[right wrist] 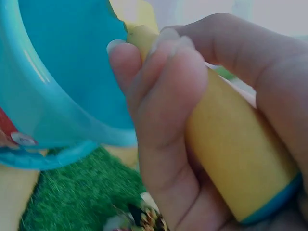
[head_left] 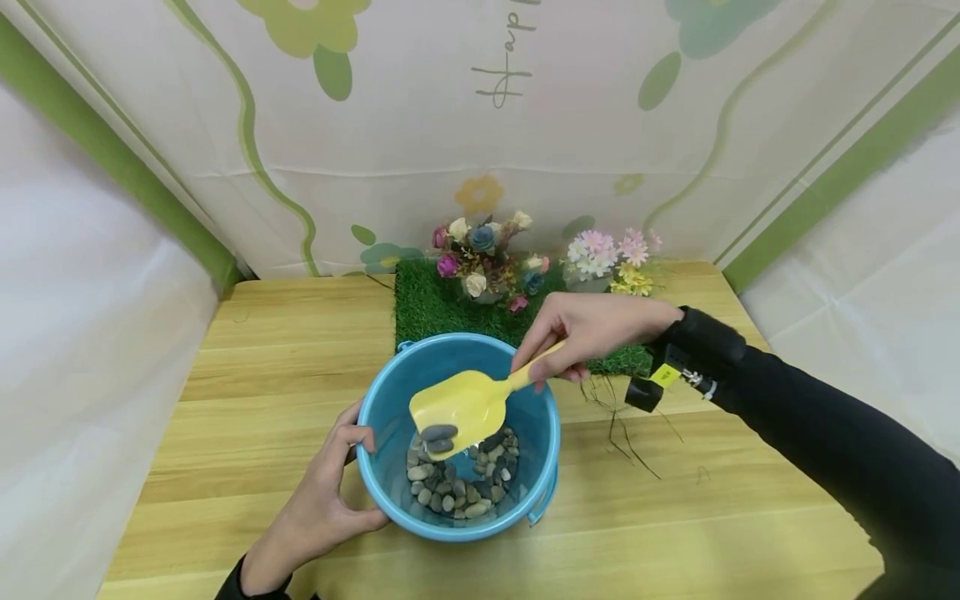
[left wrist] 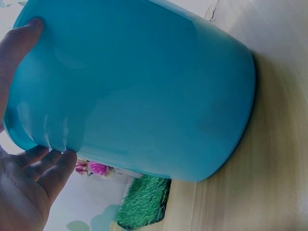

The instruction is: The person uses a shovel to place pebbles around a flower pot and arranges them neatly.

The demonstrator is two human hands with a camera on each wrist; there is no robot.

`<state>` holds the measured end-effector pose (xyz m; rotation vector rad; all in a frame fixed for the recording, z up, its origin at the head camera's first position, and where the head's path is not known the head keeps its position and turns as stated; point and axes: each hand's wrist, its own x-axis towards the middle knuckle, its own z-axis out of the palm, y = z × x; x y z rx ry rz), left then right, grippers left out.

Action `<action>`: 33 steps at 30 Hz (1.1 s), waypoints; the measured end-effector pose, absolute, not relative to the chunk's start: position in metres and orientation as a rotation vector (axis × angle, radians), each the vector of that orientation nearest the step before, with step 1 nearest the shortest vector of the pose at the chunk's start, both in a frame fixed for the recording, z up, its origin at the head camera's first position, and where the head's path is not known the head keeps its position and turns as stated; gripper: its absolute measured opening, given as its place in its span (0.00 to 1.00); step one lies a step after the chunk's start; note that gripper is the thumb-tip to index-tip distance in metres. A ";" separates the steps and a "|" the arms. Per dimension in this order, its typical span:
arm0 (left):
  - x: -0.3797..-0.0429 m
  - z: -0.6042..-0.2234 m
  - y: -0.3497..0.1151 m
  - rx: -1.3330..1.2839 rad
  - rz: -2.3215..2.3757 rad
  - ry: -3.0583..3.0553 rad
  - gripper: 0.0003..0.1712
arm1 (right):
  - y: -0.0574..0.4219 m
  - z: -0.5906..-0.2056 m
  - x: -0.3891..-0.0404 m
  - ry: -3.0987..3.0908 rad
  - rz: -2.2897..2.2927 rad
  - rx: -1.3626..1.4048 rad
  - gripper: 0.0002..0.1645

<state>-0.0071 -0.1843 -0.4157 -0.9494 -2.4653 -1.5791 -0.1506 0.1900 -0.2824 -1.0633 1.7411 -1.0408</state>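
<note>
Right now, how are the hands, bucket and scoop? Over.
Left hand holds blue bucket; right hand grips yellow scoop. Two dark stones on scoop, above pebbles. Nothing visibly in the way.

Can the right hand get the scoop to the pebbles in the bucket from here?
Probably yes: the right hand grips the yellow scoop over the open top of the blue bucket, and nothing else shows in the way of the pebbles inside. Two grey stones lie on the scoop.

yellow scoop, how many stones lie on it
2: both near the front edge of the yellow scoop, one gray stone just above the other in the head view. Others could be hidden.
</note>
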 end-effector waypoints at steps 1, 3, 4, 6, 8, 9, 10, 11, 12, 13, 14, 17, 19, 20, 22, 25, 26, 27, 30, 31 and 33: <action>-0.007 -0.416 -0.184 -0.948 -1.578 -2.467 0.42 | 0.194 -0.281 -0.151 1.762 -1.050 -1.061 0.15; -0.007 -0.416 -0.184 -0.947 -1.573 -2.470 0.42 | 0.203 -0.279 -0.152 1.799 -1.071 -1.049 0.15; -0.006 -0.416 -0.184 -0.946 -1.571 -2.470 0.42 | 0.207 -0.279 -0.152 1.824 -1.077 -1.039 0.15; -0.006 -0.416 -0.184 -0.943 -1.567 -2.470 0.43 | 0.216 -0.278 -0.154 1.867 -1.089 -1.005 0.15; -0.006 -0.416 -0.185 -0.939 -1.568 -2.469 0.43 | 0.225 -0.279 -0.154 1.918 -1.088 -0.964 0.15; -0.006 -0.416 -0.185 -0.938 -1.572 -2.466 0.43 | 0.229 -0.279 -0.155 1.933 -1.094 -0.942 0.15; -0.006 -0.416 -0.185 -0.937 -1.573 -2.464 0.43 | 0.233 -0.280 -0.155 1.945 -1.102 -0.925 0.15; -0.006 -0.417 -0.185 -0.938 -1.578 -2.459 0.43 | 0.237 -0.281 -0.156 1.953 -1.114 -0.905 0.15; -0.006 -0.417 -0.185 -0.938 -1.581 -2.456 0.43 | 0.241 -0.282 -0.156 1.961 -1.125 -0.892 0.15; -0.006 -0.417 -0.185 -0.939 -1.585 -2.454 0.43 | 0.245 -0.282 -0.156 1.964 -1.139 -0.877 0.15; -0.006 -0.417 -0.185 -0.940 -1.587 -2.452 0.43 | 0.249 -0.283 -0.156 1.959 -1.157 -0.870 0.15; -0.006 -0.417 -0.185 -0.943 -1.586 -2.449 0.42 | 0.262 -0.287 -0.156 1.953 -1.194 -0.837 0.17; -0.006 -0.417 -0.184 -0.943 -1.588 -2.453 0.42 | 0.271 -0.290 -0.156 1.959 -1.206 -0.816 0.18; -0.006 -0.417 -0.184 -0.943 -1.590 -2.454 0.42 | 0.276 -0.292 -0.156 1.965 -1.213 -0.807 0.18; -0.006 -0.417 -0.184 -0.943 -1.595 -2.454 0.42 | 0.287 -0.296 -0.155 1.985 -1.227 -0.789 0.18; -0.006 -0.417 -0.184 -0.944 -1.602 -2.456 0.43 | 0.305 -0.303 -0.155 2.029 -1.253 -0.743 0.19; -0.006 -0.417 -0.183 -0.944 -1.602 -2.456 0.43 | 0.312 -0.306 -0.155 2.042 -1.266 -0.723 0.19; -0.006 -0.417 -0.183 -0.944 -1.602 -2.456 0.43 | 0.318 -0.309 -0.155 2.055 -1.279 -0.701 0.19; -0.007 -0.416 -0.183 -0.944 -1.597 -2.459 0.43 | 0.337 -0.321 -0.155 2.099 -1.306 -0.623 0.19; -0.007 -0.416 -0.183 -0.944 -1.595 -2.459 0.43 | 0.343 -0.325 -0.155 2.111 -1.311 -0.602 0.19; -0.007 -0.416 -0.183 -0.944 -1.590 -2.460 0.43 | 0.355 -0.334 -0.154 2.130 -1.328 -0.553 0.20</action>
